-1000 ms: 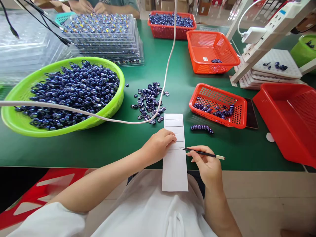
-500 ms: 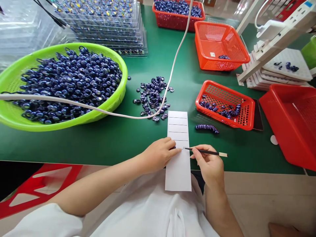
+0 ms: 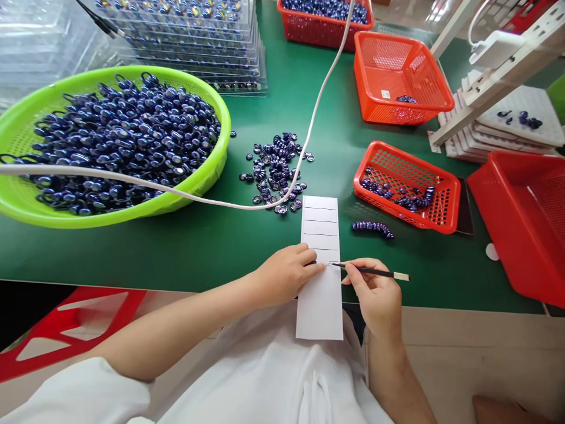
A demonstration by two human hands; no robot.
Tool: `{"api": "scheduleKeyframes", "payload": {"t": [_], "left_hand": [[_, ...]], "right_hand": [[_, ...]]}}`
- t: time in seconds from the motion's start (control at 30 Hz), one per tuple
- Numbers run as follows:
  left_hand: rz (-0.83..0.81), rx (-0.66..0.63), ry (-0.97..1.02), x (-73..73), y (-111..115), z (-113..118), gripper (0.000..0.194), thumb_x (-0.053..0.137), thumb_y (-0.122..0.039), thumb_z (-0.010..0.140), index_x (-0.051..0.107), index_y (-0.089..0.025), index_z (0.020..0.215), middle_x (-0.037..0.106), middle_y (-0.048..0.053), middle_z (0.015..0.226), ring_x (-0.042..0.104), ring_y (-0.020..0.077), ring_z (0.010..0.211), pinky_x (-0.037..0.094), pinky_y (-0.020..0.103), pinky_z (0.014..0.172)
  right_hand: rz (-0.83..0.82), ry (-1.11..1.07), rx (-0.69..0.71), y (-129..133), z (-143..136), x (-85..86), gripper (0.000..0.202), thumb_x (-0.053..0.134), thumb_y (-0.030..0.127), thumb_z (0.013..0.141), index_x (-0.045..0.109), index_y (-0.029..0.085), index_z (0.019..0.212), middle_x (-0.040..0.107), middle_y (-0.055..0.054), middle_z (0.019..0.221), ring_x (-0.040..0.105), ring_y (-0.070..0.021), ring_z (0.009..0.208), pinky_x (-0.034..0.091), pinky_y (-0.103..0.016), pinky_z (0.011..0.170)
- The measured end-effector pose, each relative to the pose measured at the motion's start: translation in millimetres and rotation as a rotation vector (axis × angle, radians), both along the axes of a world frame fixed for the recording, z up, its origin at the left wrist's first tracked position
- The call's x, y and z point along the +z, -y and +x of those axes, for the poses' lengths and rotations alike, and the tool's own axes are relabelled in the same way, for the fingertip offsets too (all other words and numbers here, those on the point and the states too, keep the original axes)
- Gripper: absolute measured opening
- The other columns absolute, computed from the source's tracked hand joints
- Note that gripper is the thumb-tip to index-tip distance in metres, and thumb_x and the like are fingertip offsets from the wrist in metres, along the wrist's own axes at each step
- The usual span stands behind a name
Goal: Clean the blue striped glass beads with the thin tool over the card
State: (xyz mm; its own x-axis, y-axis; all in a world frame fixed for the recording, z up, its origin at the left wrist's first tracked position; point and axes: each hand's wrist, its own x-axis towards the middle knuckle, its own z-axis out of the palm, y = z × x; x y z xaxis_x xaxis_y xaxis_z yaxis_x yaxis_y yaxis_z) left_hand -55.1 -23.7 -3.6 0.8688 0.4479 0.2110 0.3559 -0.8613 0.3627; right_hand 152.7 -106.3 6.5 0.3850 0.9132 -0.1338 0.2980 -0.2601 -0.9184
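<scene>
A long white paper strip (image 3: 320,315) with black cross lines lies across the table's front edge and overhangs it. My left hand (image 3: 289,272) rests on the strip, fingers curled and closed around a small dark shiny piece (image 3: 313,262), mostly hidden. My right hand (image 3: 375,291) pinches thin black tweezers (image 3: 373,271) with a pale end. Their tip touches or hovers over the strip by my left fingertips; which one I cannot tell. A loose pile of dark blue pieces (image 3: 279,168) lies beyond the strip. A row of similar pieces (image 3: 373,228) lies to its right.
A green basket (image 3: 223,154) heaped with dark looped pieces stands left. Red baskets (image 3: 408,217) (image 3: 399,112) and a red bin (image 3: 507,229) are at right. A white cable (image 3: 247,206) loops over the table. Clear trays (image 3: 238,85) are stacked behind, near a white post (image 3: 494,82).
The view has shifted slightly. Both hands stay at the strip; the tweezers' tip remains beside the left fingertips with hardly any movement.
</scene>
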Motion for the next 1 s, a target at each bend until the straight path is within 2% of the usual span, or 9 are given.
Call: {"api": "scheduleKeyframes", "payload": {"t": [0.27,0.6,0.73,1.0], "left_hand": [[0.003,0.008,0.031,-1.0,0.3,0.7,0.028,0.051,-0.009,0.090,0.066,-0.013,0.113,0.061,0.008,0.087,0.050,0.0210,0.077,0.047,0.032,0.066],[0.006,0.006,-0.004,-0.3,0.8,0.5,0.027,0.051,-0.012,0.092,0.065,-0.014,0.115,0.060,0.009,0.087,0.051,0.0209,0.077,0.048,0.033,0.066],[0.006,0.003,0.006,-1.3,0.6,0.4,0.028,0.050,-0.012,0.092,0.066,-0.013,0.116,0.060,0.009,0.088,0.051,0.0213,0.078,0.049,0.034,0.067],[0.004,0.011,-0.005,0.5,0.3,1.5,0.028,0.046,-0.012,0.094,0.067,-0.014,0.113,0.062,0.010,0.087,0.052,0.0213,0.079,0.049,0.033,0.068]], "right_hand": [[0.104,0.089,0.035,8.0,-1.4,-5.9,0.014,0.068,0.036,0.089,0.071,0.023,0.093,0.072,-0.002,0.085,0.066,-0.0108,0.060,0.053,-0.022,0.056],[0.095,-0.046,0.035,6.1,0.9,-2.8,0.014,0.070,0.036,0.087,0.070,0.023,0.089,0.071,-0.001,0.082,0.064,-0.0107,0.058,0.055,-0.023,0.055],[0.089,-0.005,-0.024,6.1,0.5,-1.2,0.016,0.071,0.037,0.086,0.070,0.021,0.089,0.070,-0.002,0.079,0.065,-0.0119,0.059,0.055,-0.024,0.055],[0.063,0.020,0.004,2.8,-1.7,-0.9,0.017,0.071,0.038,0.086,0.070,0.021,0.089,0.069,-0.001,0.076,0.064,-0.0125,0.059,0.054,-0.025,0.054]]}}
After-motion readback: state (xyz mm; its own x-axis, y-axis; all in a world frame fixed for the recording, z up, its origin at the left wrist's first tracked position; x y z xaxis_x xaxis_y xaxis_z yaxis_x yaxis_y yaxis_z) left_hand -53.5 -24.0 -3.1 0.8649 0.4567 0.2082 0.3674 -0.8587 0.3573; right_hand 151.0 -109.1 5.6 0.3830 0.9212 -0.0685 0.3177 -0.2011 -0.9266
